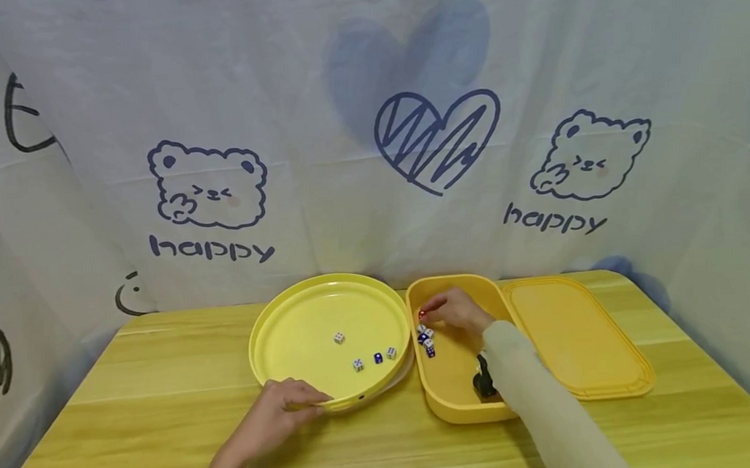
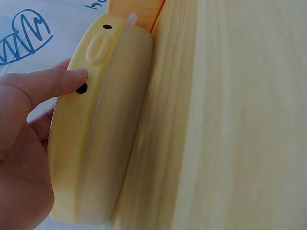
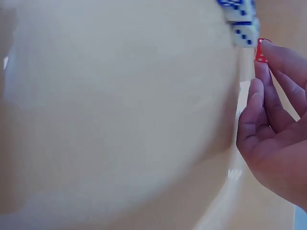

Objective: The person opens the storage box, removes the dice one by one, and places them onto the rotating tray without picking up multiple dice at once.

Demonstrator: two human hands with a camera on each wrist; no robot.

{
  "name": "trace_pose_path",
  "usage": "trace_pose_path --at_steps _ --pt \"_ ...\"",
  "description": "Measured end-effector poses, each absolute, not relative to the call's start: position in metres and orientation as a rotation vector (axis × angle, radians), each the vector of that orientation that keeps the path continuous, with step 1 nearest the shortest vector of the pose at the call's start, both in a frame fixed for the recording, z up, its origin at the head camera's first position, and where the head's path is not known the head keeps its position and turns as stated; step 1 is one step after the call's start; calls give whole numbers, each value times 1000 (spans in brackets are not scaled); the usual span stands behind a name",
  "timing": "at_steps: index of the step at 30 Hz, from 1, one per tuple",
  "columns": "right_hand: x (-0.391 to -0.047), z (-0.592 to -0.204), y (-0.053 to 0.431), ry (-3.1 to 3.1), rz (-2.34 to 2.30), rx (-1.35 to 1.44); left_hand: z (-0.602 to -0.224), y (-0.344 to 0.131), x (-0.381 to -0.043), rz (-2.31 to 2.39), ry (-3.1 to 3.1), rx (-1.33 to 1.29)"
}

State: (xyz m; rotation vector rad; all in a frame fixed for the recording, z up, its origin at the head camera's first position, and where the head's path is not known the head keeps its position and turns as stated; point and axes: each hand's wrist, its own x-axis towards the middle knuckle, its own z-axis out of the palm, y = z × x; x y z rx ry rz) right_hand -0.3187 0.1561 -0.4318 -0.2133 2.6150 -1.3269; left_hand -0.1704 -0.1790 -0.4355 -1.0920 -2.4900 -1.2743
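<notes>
My left hand point(image 1: 277, 418) grips the near rim of a round yellow tray point(image 1: 326, 288). In the left wrist view, its thumb presses the outer wall beside a black dot, with fingers behind the rim. A blue die point(image 1: 378, 358) and white dice point(image 1: 339, 337) lie spread in the tray. Inside the rectangular orange-yellow box point(image 1: 468, 412), my right hand point(image 1: 458, 310) pinches a red die point(image 3: 262, 51) between thumb and fingers, near the left wall. Just below it, blue and white dice point(image 3: 244, 33) sit clustered against that wall.
A black object point(image 1: 483, 381) lies at the box's near end, partly hidden by the right sleeve. The flat orange-yellow lid point(image 1: 574, 328) rests on the wooden table point(image 1: 132, 429) right of the box. A printed cloth point(image 1: 327, 216) hangs behind the table.
</notes>
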Motion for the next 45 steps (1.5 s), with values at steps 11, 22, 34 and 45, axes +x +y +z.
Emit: trace_pose_path --at_steps 11,22,34,45 --pt "-317 -401 161 2601 -1509 -115 -432 -178 -172 -1314 -2522 -1066" --pt "-299 -361 159 2612 -1512 -159 -431 -179 -173 -1261 -2487 -1103" --pt "-260 -333 156 2649 -1525 -262 -432 -178 -170 -1278 -2497 -1094" --pt "-227 -329 147 2710 -1541 -448 -431 -181 -170 -1274 -2526 -1074"
